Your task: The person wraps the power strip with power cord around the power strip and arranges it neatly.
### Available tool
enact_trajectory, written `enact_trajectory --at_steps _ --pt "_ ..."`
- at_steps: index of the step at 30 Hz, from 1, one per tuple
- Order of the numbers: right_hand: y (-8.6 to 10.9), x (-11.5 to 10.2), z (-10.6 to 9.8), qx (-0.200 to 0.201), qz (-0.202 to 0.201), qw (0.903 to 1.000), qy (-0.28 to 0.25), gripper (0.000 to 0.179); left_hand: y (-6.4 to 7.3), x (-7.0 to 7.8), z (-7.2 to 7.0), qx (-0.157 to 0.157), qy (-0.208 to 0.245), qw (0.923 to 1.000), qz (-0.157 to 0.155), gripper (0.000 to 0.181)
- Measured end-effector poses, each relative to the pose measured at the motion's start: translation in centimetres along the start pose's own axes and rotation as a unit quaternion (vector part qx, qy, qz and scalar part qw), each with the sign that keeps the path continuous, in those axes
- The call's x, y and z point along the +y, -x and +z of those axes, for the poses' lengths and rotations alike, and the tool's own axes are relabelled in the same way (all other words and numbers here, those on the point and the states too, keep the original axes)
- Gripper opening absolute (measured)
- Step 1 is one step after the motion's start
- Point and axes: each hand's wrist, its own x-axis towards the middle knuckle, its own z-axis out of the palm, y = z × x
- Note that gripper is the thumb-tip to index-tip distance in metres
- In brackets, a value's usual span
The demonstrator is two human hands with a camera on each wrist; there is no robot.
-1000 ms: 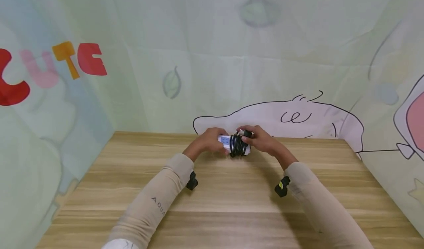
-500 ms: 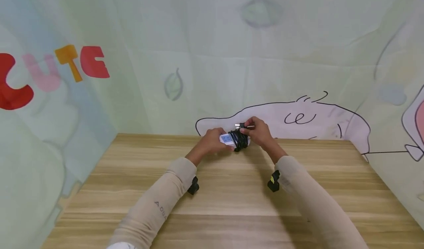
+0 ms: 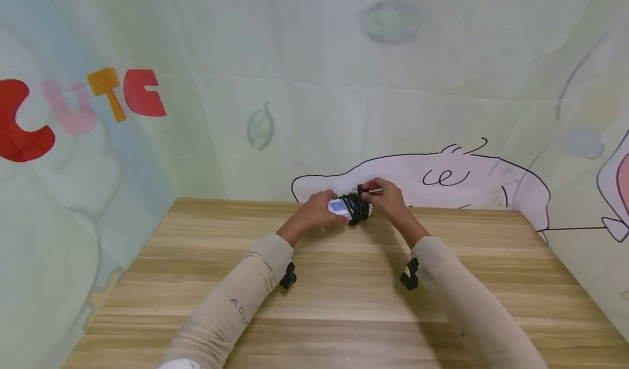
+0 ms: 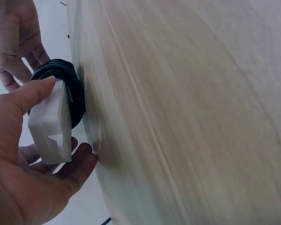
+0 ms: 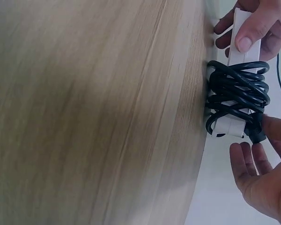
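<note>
A white power strip [image 3: 339, 207] with a blue socket face is held over the far edge of the table. Black cord [image 5: 239, 89] is wound in several turns around its right part. My left hand [image 3: 316, 209] grips the strip's left end, thumb on one side and fingers on the other, as the left wrist view shows. At the right end, my right hand [image 3: 388, 198] pinches the cord's black plug [image 5: 255, 127] between thumb and fingers, close beside the coils. The plug's prongs are hidden in the views from now.
The wood-grain table [image 3: 344, 292] stretches from the arms to a cloth backdrop [image 3: 319, 112] with cartoon prints, which hangs behind and at both sides. A black wrist camera [image 3: 409, 274] sits at the right cuff, another wrist camera [image 3: 288, 275] at the left cuff.
The right hand lifted the plug above the coils, prongs pointing left, then turned it so the prongs no longer show. The left hand keeps its hold, and the strip tilted slightly.
</note>
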Motion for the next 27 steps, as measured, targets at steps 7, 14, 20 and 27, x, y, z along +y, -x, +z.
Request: enact_trajectory --at_steps 7,14,20,27 --pt "0.6 0.6 -0.1 0.014 0.005 0.9999 -0.006 0.041 0.0 0.0 0.2 -0.002 -0.001 1.0000 -0.001 0.078" --pt "1.0 0.7 -0.1 -0.006 0.004 0.9999 -0.016 0.038 -2.5 -2.9 2.0 0.016 0.000 0.9998 -0.012 0.070" --pt "1.0 0.6 -0.1 -0.019 0.000 0.9998 -0.007 0.035 -5.1 -5.7 3.8 0.038 -0.042 0.9984 0.004 0.068" --pt "0.6 0.5 0.4 -0.029 -0.032 0.9988 0.025 0.026 -5.2 -5.8 4.3 0.055 -0.071 0.9959 0.005 0.068"
